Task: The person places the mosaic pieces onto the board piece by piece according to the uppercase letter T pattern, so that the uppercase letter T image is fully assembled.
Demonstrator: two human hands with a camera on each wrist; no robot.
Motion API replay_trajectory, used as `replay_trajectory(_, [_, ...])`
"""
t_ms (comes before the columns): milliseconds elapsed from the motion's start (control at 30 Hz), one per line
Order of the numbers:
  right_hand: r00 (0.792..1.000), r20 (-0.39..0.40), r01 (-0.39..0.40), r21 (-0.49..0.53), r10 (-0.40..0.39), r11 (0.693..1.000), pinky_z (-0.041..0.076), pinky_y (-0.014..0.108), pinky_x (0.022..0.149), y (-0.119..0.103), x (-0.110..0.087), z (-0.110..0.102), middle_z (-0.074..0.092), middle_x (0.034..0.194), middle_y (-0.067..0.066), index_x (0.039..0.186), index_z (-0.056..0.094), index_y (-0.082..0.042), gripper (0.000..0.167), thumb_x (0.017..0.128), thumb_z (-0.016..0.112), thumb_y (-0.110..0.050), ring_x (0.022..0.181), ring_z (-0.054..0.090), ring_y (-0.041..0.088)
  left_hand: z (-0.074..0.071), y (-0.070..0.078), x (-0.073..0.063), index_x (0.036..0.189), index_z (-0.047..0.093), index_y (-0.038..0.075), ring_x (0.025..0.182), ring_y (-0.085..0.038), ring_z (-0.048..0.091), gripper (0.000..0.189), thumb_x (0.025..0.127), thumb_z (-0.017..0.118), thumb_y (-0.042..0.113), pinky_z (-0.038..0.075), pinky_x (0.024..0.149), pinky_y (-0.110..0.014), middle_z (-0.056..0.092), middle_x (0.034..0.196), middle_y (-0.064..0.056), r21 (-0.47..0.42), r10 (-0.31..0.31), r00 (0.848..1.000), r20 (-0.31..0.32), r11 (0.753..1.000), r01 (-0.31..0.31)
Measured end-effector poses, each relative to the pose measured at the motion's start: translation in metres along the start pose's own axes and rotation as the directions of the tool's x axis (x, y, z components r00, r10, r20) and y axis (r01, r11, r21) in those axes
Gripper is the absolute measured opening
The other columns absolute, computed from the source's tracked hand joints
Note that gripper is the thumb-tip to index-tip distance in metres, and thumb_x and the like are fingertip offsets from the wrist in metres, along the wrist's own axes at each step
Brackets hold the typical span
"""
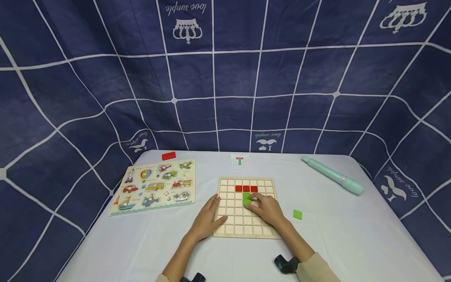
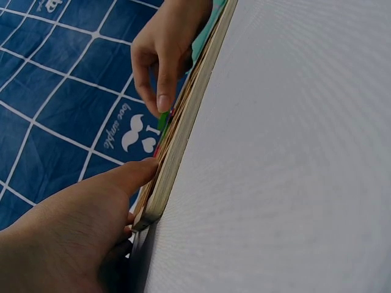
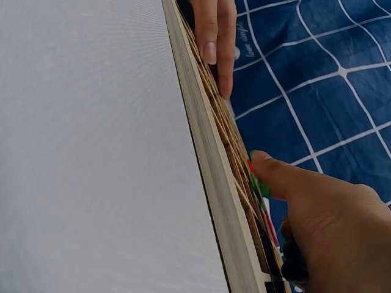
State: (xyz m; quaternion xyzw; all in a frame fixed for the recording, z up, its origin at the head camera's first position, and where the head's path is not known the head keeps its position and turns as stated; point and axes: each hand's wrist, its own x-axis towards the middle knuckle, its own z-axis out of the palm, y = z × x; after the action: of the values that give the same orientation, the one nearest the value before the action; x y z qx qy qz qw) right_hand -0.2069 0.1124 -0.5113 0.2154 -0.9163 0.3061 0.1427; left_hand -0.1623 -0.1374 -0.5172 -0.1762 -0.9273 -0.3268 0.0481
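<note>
A square wooden grid board point(image 1: 232, 231) lies on the table, and three red tiles point(image 1: 246, 188) form a row in its upper part. My right hand point(image 1: 266, 208) is over the board, pinching a green square tile point(image 2: 163, 119) between thumb and fingers just below that row. In the head view another green tile point(image 1: 246, 194) shows directly under the middle red one, partly covered by my fingertips. My left hand point(image 1: 207, 219) rests along the board's left edge, fingers extended and thumb on the lower left squares. One loose green tile point(image 1: 297, 214) lies right of the board.
Behind the board lies a small pattern card point(image 1: 240, 161) with a red and green T shape. A picture puzzle board point(image 1: 155, 188) is at the left, with a red block point(image 1: 168, 156) behind it. At the right lies a pale green tube-shaped object point(image 1: 331, 174). A blue curtain point(image 1: 232, 74) hangs behind.
</note>
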Motion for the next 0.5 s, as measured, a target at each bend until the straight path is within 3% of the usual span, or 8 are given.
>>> replay_trajectory(500, [1.000, 0.017, 0.008, -0.028, -0.008, 1.000, 0.024, 0.021, 0.040, 0.0017, -0.0007, 0.0022, 0.031, 0.046, -0.014, 0.099, 0.069, -0.019, 0.033, 0.076, 0.073, -0.042, 0.042, 0.023, 0.001, -0.0004, 0.0005, 0.0005, 0.141, 0.032, -0.003, 0.134, -0.031, 0.026, 0.074, 0.087, 0.061, 0.039, 0.027, 0.105, -0.045, 0.025, 0.148, -0.013, -0.013, 0.007, 1.000, -0.009, 1.000, -0.007])
